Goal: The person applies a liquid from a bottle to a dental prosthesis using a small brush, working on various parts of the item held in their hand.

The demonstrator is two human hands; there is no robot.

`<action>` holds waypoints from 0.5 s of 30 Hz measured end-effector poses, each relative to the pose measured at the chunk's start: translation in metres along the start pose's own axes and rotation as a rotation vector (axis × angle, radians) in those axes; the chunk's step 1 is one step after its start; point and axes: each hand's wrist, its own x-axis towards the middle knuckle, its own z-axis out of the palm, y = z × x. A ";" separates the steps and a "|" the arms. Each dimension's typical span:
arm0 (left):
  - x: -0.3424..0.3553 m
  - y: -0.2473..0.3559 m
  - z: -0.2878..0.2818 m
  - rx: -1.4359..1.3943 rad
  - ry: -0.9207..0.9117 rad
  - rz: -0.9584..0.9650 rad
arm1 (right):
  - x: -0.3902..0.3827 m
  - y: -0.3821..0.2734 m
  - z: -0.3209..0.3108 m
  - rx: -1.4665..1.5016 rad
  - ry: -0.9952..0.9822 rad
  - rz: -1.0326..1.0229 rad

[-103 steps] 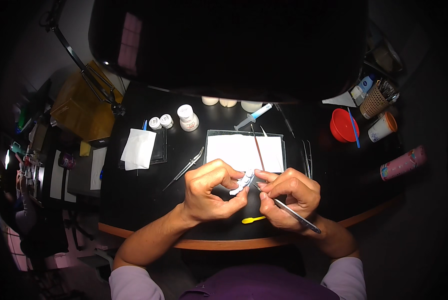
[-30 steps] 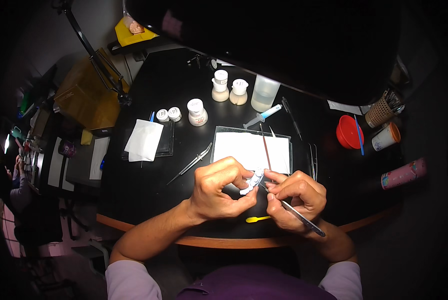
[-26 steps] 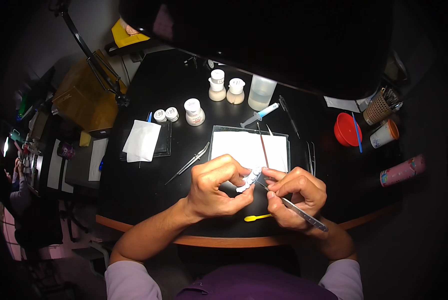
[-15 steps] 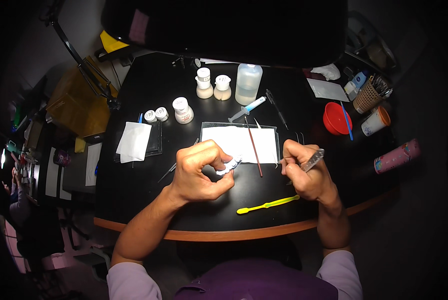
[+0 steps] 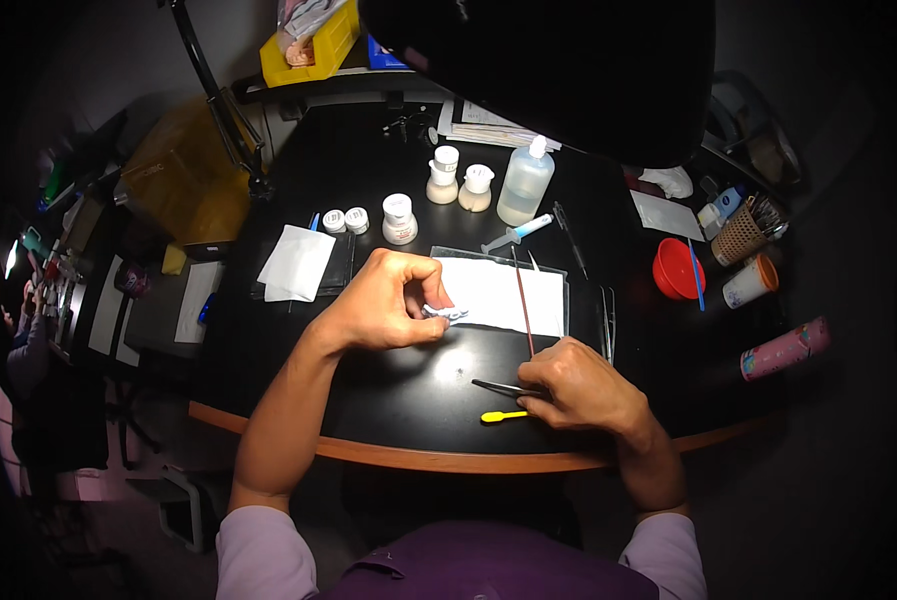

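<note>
Clamping a small, bumpy dental model between thumb and fingers of the left grip, above the near-left corner of the white paper sheet. Likely light, stiff and chippable; best held by the base, sparing the bumps. Clasping a slim dark instrument in the right grip, nearside of that sheet.

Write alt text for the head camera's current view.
A person's left hand pinches a small white piece near a white sheet on a black table, while the right hand holds a slim tool beside a yellow-ended stick. Behind stand white-capped jars and a translucent bottle; a red bowl sits to the right.
</note>
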 end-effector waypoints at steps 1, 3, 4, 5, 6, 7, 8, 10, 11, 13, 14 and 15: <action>-0.001 0.000 -0.005 -0.011 -0.049 -0.024 | 0.001 0.000 0.000 -0.025 -0.004 -0.005; -0.002 0.000 -0.011 -0.029 -0.137 -0.083 | 0.001 0.000 0.001 -0.069 -0.013 -0.014; -0.003 -0.004 -0.012 -0.048 -0.157 -0.085 | 0.001 -0.002 0.000 -0.080 -0.016 -0.017; -0.002 -0.005 -0.012 -0.065 -0.181 -0.085 | 0.000 -0.006 -0.002 -0.091 -0.015 -0.016; -0.001 -0.004 -0.013 -0.083 -0.209 -0.084 | -0.002 -0.010 -0.005 -0.102 -0.012 -0.013; 0.000 0.000 -0.014 -0.096 -0.214 -0.090 | -0.003 -0.012 -0.007 -0.095 -0.059 0.042; 0.000 0.000 -0.014 -0.088 -0.207 -0.084 | -0.005 -0.017 -0.007 -0.082 0.004 0.000; 0.003 -0.005 -0.011 -0.071 -0.202 -0.063 | -0.015 -0.034 -0.011 -0.059 0.134 -0.076; 0.003 -0.005 -0.011 -0.026 -0.192 -0.061 | -0.020 -0.055 -0.016 0.028 0.204 -0.165; 0.003 -0.001 -0.009 -0.059 -0.166 -0.103 | -0.027 -0.106 -0.024 0.386 0.326 -0.385; 0.004 -0.005 -0.004 -0.084 -0.169 -0.130 | -0.031 -0.125 -0.025 0.562 0.423 -0.529; -0.007 -0.015 -0.009 -0.122 -0.147 -0.174 | -0.023 -0.154 -0.012 0.756 0.629 -0.501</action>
